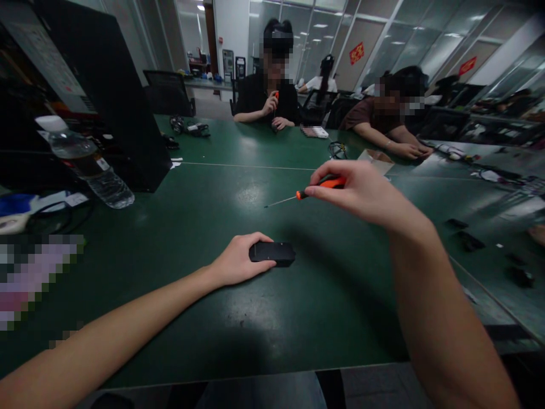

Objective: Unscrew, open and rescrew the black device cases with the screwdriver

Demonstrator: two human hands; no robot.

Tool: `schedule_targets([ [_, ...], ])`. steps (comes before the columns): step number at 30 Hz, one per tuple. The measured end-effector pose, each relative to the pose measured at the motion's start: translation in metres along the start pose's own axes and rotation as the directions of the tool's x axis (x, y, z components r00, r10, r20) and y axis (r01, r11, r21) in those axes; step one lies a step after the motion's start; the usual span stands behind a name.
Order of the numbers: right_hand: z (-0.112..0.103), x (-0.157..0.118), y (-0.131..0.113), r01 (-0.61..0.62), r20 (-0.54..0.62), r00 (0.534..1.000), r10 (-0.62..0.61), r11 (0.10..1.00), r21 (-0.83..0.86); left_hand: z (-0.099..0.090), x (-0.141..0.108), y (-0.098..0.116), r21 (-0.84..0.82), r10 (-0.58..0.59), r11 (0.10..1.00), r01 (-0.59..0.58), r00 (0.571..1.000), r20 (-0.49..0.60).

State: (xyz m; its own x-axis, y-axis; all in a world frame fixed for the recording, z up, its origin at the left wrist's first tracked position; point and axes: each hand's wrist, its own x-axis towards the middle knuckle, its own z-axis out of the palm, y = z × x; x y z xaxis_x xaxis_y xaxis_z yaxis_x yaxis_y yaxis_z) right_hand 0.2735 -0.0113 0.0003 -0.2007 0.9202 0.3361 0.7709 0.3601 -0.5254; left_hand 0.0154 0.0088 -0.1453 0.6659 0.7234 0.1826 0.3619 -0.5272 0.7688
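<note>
On the green table (179, 318) lies a black rectangular box (279, 253), its kind not clear from here. My left hand (238, 258) grips its left end, thumb on the near side and fingers on the far side. Above the table, to the right of and beyond the box, my right hand (361, 187) holds a screwdriver (301, 195) with an orange and black handle. The thin shaft points left and slightly down, and its tip is apart from the box. Part of the handle is hidden by my fingers.
At the left stand a water bottle (91, 165) and a large black computer case (114, 85). Coiled cables (189, 126) lie at the far side. Two people sit across the table, one holding an orange-handled tool (276, 95). Small black parts (468, 241) lie on the right.
</note>
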Motion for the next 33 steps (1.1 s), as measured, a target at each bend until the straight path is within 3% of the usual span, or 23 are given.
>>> schedule_targets([
  [4,-0.025,-0.002,-0.038,0.078,-0.093,0.991,-0.095,0.982,-0.171,0.001,0.001,-0.001,0.016,0.037,0.999,-0.037,0.999,-0.007],
  [7,-0.025,-0.009,-0.048,0.139,0.001,0.990,-0.144,0.949,-0.284,0.002,0.001,-0.003,0.031,0.068,0.997,-0.068,0.998,-0.003],
  [10,-0.015,-0.010,-0.041,0.207,0.216,0.966,-0.141,0.924,-0.322,0.002,0.002,-0.004,0.051,0.067,0.996,-0.067,0.998,-0.001],
  [12,-0.008,-0.007,-0.033,0.222,0.292,0.948,-0.127,0.922,-0.318,0.002,0.002,-0.003,0.067,0.065,0.996,-0.066,0.998,0.004],
  [18,-0.001,0.003,-0.028,0.213,0.233,0.963,-0.137,0.914,-0.345,0.001,0.002,-0.001,0.087,0.069,0.994,-0.071,0.997,0.018],
  [24,0.002,0.003,-0.032,0.267,0.279,0.941,-0.190,0.924,-0.272,0.001,0.001,-0.002,0.096,0.069,0.993,-0.071,0.997,0.021],
  [33,0.009,0.009,-0.028,0.238,0.293,0.943,-0.158,0.936,-0.259,0.001,0.002,-0.003,0.087,0.081,0.993,-0.083,0.996,0.024],
])
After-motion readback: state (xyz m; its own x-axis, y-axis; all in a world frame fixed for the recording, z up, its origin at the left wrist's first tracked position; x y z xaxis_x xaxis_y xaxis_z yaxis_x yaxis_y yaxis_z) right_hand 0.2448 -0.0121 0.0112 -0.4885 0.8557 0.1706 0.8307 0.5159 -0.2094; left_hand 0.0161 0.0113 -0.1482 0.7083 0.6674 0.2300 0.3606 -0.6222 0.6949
